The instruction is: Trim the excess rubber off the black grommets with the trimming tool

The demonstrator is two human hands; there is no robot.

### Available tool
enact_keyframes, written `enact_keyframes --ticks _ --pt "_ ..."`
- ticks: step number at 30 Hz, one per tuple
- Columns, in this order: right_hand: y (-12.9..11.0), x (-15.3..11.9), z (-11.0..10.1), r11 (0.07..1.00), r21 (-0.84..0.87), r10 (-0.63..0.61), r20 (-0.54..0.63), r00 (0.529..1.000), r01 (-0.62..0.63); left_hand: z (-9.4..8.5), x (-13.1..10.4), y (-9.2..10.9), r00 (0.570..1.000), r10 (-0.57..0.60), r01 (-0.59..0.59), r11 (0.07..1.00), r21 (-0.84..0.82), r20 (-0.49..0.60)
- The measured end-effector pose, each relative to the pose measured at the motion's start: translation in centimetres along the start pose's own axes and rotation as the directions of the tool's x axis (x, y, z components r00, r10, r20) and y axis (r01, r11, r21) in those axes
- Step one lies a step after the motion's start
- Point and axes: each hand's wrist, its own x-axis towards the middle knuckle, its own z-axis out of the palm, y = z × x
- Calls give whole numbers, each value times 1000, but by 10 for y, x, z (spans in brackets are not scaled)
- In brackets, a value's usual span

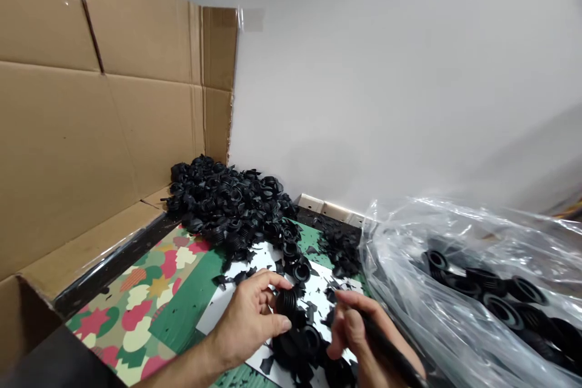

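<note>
My left hand pinches a small ribbed black rubber bellows between thumb and fingers. A slim black-handled tool lies in my closed right hand, just right of the bellows; its tip cannot be made out. The two hands are apart. Below them, more black rubber parts and torn scraps cover much of a white sheet. One ring-ended bellows rests just beyond my left fingertips.
A big heap of black ribbed parts lies against a cardboard wall. Dark scraps are piled nearer the grey wall. To the right, a clear plastic bag holds more bellows. Patterned paper covers the left side.
</note>
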Motion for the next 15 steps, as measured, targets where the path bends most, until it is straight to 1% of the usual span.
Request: enact_keyframes --ticks 1,3,6,7,9,12,14,15 --pt "-5 -2 10 999 -42 -19 -6 1000 19 0 0 0 1000 10 -10 1000 -1 4" --pt "-10 -4 24 992 -100 -79 41 996 83 0 -1 0 998 63 -64 998 19 5" --pt "-11 -3 34 990 -60 -120 135 984 129 1 -2 1 986 165 -165 984 60 9" --pt "-11 -3 36 993 -25 -108 140 984 112 1 -2 1 985 172 -172 984 55 8" --pt "-10 -3 38 998 43 -48 122 991 43 2 -2 0 991 136 -136 991 13 -8" --pt "-10 -5 37 985 142 83 106 991 -97 3 -1 -2 1000 9 -8 993 -121 9" --pt "-8 -5 36 955 224 172 118 978 -195 4 -1 -3 997 -55 63 976 -208 45" --pt "-6 -5 36 931 272 215 133 968 -244 4 0 -3 996 -70 81 968 -236 55"
